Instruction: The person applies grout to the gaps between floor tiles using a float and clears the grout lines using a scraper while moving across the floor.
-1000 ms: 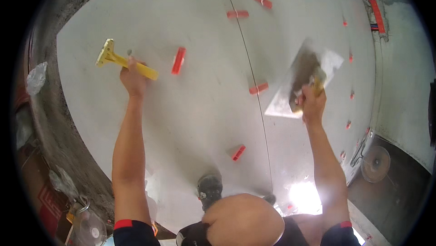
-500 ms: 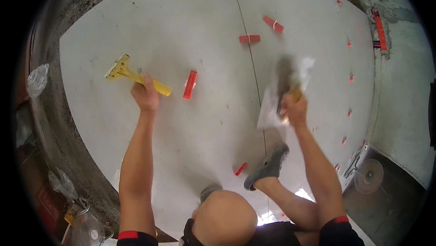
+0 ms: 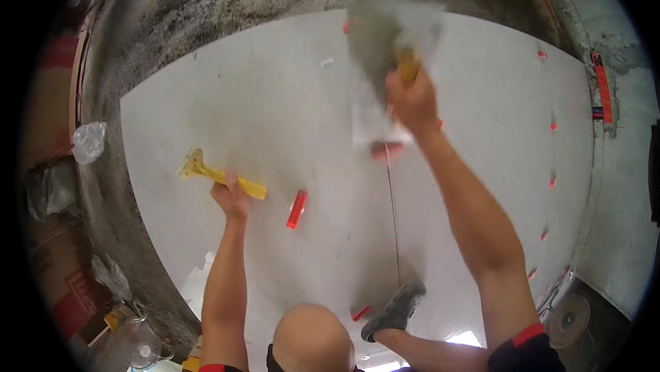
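Two hands busy: left hand [image 3: 232, 197] closed on yellow scraper [image 3: 218, 176] lying flat on white floor tiles [image 3: 275, 111], long axis pointing left, right hand [image 3: 411, 97] gripping blurry mortar-loaded trowel [image 3: 375, 46] raised farther ahead, red clip [image 3: 297, 208] just beside scraper handle.

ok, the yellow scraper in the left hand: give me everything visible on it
The yellow scraper is a slim yellow handle, plastic by its look, widening to a flat pale head at its far left end. It lies low over the white tile, running left to right. The left hand grips the handle's right half; the end pokes out past the fingers.
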A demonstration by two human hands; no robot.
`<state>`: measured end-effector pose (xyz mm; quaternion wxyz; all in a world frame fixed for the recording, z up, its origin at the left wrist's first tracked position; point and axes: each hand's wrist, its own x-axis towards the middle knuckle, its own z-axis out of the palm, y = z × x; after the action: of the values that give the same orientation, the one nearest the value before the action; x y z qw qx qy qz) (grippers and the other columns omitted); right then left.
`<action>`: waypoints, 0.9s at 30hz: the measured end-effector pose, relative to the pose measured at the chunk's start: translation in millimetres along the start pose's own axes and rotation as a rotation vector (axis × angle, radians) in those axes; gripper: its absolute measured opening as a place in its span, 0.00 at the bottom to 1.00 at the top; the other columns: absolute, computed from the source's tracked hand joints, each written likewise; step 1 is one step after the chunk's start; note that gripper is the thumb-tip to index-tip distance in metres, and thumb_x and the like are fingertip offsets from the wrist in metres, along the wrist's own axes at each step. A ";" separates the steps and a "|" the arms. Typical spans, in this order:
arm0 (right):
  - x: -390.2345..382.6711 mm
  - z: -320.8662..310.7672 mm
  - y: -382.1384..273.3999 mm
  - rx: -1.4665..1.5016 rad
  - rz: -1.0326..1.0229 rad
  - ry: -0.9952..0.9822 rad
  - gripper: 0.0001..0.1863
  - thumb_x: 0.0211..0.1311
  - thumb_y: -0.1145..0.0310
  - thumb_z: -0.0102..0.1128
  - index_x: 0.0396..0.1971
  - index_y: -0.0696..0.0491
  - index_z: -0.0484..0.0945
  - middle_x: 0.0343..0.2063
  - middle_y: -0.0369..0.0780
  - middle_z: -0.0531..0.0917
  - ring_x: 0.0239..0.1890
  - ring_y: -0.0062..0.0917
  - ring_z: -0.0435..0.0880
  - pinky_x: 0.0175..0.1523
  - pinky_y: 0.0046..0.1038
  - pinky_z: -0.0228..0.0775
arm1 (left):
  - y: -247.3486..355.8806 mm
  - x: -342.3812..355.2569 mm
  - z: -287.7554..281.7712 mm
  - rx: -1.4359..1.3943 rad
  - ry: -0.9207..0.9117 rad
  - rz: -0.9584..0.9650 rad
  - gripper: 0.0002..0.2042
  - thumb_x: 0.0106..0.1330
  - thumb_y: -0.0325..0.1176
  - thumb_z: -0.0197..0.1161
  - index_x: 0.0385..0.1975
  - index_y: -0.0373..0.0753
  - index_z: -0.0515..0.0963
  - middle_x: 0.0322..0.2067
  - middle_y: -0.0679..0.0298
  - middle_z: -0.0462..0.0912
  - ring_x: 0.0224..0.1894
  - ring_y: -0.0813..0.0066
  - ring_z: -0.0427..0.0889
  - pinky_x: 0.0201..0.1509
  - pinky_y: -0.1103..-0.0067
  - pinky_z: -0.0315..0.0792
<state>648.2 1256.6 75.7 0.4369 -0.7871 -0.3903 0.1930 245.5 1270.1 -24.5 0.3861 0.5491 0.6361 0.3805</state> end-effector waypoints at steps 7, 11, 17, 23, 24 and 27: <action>-4.2 -39.7 18.8 0.092 0.009 -0.066 0.19 0.61 0.66 0.56 0.50 0.57 0.70 0.30 0.39 0.75 0.28 0.26 0.73 0.31 0.27 0.68 | 1.8 -2.6 -10.9 0.168 0.055 0.007 0.21 0.66 0.46 0.57 0.23 0.29 0.75 0.19 0.58 0.78 0.23 0.70 0.77 0.29 0.72 0.71; 104.9 -59.7 -46.7 0.046 -0.109 0.139 0.10 0.62 0.69 0.58 0.38 0.58 0.70 0.18 0.35 0.73 0.17 0.18 0.72 0.21 0.23 0.69 | 22.7 52.6 11.8 0.198 0.091 0.095 0.21 0.65 0.44 0.57 0.23 0.28 0.76 0.19 0.52 0.80 0.22 0.61 0.79 0.30 0.68 0.72; 235.9 1.8 -97.4 0.107 -0.080 0.154 0.12 0.60 0.67 0.57 0.37 0.60 0.70 0.16 0.36 0.73 0.14 0.20 0.72 0.21 0.26 0.68 | 60.5 129.8 58.4 0.087 0.030 0.050 0.20 0.66 0.43 0.56 0.20 0.29 0.73 0.14 0.57 0.73 0.19 0.70 0.72 0.26 0.70 0.67; 256.9 73.5 -58.6 0.035 -0.159 0.023 0.09 0.58 0.66 0.56 0.31 0.57 0.71 0.14 0.36 0.74 0.13 0.22 0.74 0.19 0.29 0.67 | 41.6 136.2 58.1 0.064 -0.033 0.070 0.18 0.62 0.42 0.59 0.17 0.33 0.74 0.15 0.56 0.75 0.18 0.64 0.74 0.26 0.70 0.68; 246.1 72.2 -27.4 -0.035 -0.087 -0.020 0.08 0.58 0.67 0.55 0.30 0.56 0.71 0.13 0.36 0.73 0.12 0.22 0.73 0.18 0.28 0.66 | 39.9 136.7 64.3 0.054 -0.034 0.074 0.17 0.60 0.41 0.60 0.16 0.34 0.74 0.15 0.55 0.76 0.18 0.59 0.75 0.25 0.69 0.69; 171.0 62.4 -25.4 0.126 0.227 -0.333 0.05 0.57 0.71 0.54 0.32 0.55 0.70 0.12 0.35 0.71 0.10 0.20 0.69 0.15 0.26 0.65 | 61.0 136.5 49.1 0.039 -0.051 0.029 0.16 0.60 0.41 0.61 0.16 0.35 0.74 0.15 0.56 0.76 0.19 0.59 0.76 0.26 0.69 0.70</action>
<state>702.8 1432.0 69.4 0.3901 -0.7542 -0.3533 0.3926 301.3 1415.1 0.6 0.3861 0.5753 0.6252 0.3593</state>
